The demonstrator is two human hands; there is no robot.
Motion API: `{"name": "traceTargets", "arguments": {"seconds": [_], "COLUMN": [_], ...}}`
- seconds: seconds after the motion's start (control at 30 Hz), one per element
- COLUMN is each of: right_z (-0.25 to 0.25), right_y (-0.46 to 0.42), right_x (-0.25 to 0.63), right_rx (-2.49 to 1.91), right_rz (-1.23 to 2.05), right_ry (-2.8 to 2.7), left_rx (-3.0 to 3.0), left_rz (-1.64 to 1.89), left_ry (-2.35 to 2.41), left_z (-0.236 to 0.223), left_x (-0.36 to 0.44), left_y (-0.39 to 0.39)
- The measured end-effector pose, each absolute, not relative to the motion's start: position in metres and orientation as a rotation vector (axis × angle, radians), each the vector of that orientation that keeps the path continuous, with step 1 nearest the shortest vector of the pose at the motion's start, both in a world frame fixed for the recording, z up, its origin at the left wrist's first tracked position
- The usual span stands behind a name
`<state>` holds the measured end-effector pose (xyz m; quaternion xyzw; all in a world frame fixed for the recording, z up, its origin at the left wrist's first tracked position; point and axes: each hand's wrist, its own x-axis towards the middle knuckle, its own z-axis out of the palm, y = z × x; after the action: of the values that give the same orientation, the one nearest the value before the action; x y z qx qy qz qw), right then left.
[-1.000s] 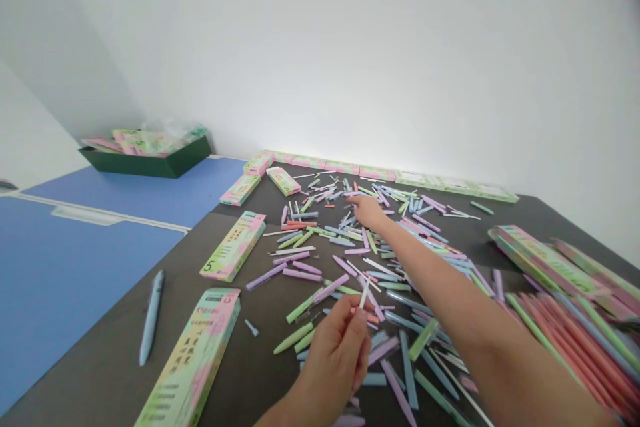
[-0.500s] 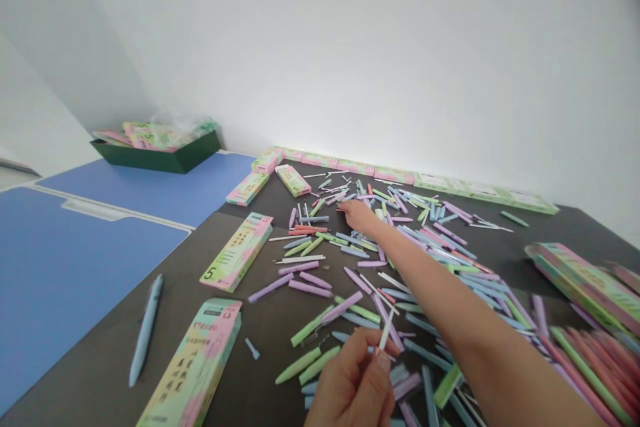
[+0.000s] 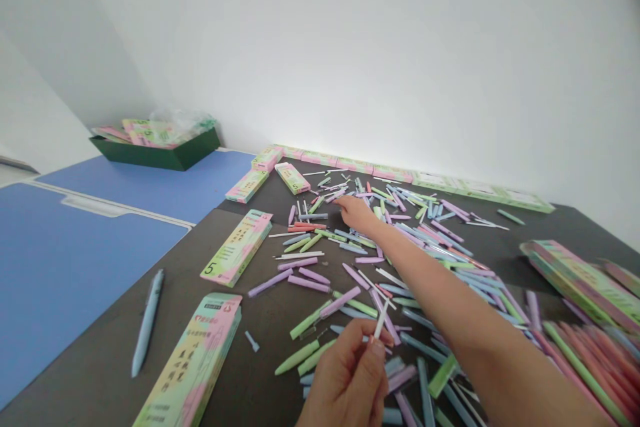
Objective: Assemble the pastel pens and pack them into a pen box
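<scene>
A thin white stick (image 3: 381,320) stood tilted, pinched between thumb and fingers of the left hand (image 3: 347,379), above loose pastel pen parts (image 3: 309,283) strewn across the dark tabletop (image 3: 260,373). The right hand (image 3: 356,212) reached among them, its grip impossible to tell.

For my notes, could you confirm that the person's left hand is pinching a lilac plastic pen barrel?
Not quite: the head view shows the left hand pinching a thin white stick, not a lilac barrel.
</scene>
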<state>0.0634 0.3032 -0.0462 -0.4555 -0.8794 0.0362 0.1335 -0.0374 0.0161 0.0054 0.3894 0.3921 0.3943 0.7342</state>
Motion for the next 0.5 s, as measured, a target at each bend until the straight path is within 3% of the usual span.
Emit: {"name": "traceTargets", "arguments": {"seconds": [0.5], "right_z": [-0.066], "right_y": [0.312], "right_x": [0.042], "right_rx": [-1.171], "right_rz": [0.169], "right_ry": [-2.654], "left_rx": [0.852], "left_rz": [0.885], "left_ry": [0.860], "left_z": [0.002], "left_x": [-0.039], "left_y": [0.016]}}
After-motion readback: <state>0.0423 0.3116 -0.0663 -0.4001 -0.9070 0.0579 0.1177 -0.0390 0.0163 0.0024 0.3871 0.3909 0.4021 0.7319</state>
